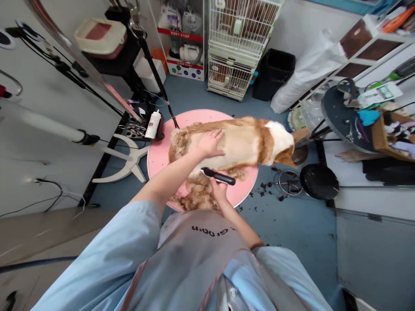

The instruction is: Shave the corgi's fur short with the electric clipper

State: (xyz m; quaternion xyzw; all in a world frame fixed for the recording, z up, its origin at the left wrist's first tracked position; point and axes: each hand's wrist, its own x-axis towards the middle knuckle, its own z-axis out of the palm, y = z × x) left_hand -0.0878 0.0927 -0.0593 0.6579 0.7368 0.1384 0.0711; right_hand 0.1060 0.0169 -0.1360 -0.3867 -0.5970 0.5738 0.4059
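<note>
The tan-and-white dog (246,142) is on the pink bench (158,160), head pointing right; the black clipper (218,176) lies level at its near flank.

Dog (246,142) on the round table (158,157), head to the right. My left hand (210,144) lies on its back; my right hand (218,190) holds the clipper (218,176) at its near flank. Fur pile (194,194) on the table's near edge, bottle (153,124) at the left edge. Cages (240,47) far behind, bin (274,73) right of them, stool (319,181) right of the table.
</note>
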